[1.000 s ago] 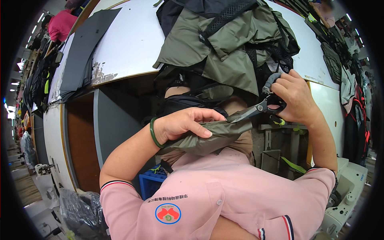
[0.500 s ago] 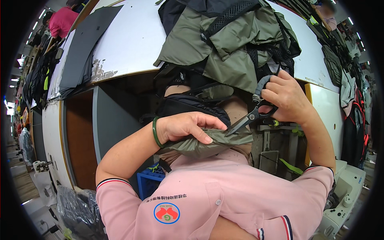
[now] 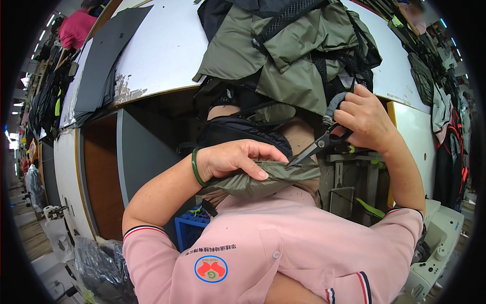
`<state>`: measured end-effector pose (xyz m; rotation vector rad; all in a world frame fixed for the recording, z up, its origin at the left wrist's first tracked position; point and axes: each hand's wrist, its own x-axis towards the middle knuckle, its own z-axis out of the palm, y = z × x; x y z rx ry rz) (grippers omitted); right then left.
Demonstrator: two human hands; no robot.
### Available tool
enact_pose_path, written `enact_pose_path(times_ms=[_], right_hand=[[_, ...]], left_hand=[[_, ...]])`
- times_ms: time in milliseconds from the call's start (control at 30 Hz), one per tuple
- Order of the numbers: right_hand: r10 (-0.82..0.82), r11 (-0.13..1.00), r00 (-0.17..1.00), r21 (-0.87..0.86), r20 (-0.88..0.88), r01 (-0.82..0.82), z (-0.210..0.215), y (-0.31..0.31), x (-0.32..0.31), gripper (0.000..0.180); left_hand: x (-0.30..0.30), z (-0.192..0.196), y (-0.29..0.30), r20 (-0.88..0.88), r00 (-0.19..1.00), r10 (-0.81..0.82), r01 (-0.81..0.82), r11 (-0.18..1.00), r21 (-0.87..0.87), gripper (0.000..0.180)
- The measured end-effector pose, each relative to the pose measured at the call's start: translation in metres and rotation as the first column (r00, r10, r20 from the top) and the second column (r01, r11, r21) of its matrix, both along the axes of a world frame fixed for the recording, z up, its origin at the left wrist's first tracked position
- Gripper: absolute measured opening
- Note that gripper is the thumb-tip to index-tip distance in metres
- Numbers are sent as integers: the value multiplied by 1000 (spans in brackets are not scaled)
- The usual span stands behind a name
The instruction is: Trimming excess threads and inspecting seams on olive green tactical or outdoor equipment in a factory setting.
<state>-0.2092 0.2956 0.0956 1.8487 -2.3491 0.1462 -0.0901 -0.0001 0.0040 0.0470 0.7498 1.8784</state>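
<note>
My left hand [image 3: 238, 158] pinches a fold of olive-green fabric [image 3: 263, 180] against my chest, thumb on top. A green bangle [image 3: 194, 166] sits on that wrist. My right hand [image 3: 365, 117] grips black-handled scissors [image 3: 318, 147], whose blades point down-left, their tips touching the fabric edge just right of my left fingers. Below the hands is my pink polo shirt [image 3: 283, 248].
A pile of olive and black garment pieces [image 3: 298, 45] lies on the white worktable [image 3: 162, 50]. Dark grey sheets [image 3: 104, 61] are stacked at its left. A blue crate [image 3: 188, 229] sits under the table. A white sewing machine [image 3: 438, 243] is at the right.
My right hand has shifted the scissors slightly, bringing the blade tips down onto the fabric edge. My left hand keeps its hold on the fabric.
</note>
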Motion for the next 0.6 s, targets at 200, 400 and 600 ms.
enact_pose_path(times_ms=[200, 400, 600], right_hand=[[-74, 996, 995, -51, 61, 77, -5, 8, -1, 38], [-183, 935, 351, 52, 918, 352, -13, -27, 37, 36], [-167, 951, 288, 78, 943, 299, -29, -37, 52, 27]], left_hand=[[1, 1, -2, -43, 999, 13, -13, 1000, -8, 52], [-2, 14, 8, -186, 981, 60, -88, 986, -142, 51], [13, 21, -9, -545, 837, -44, -227, 879, -419, 34]])
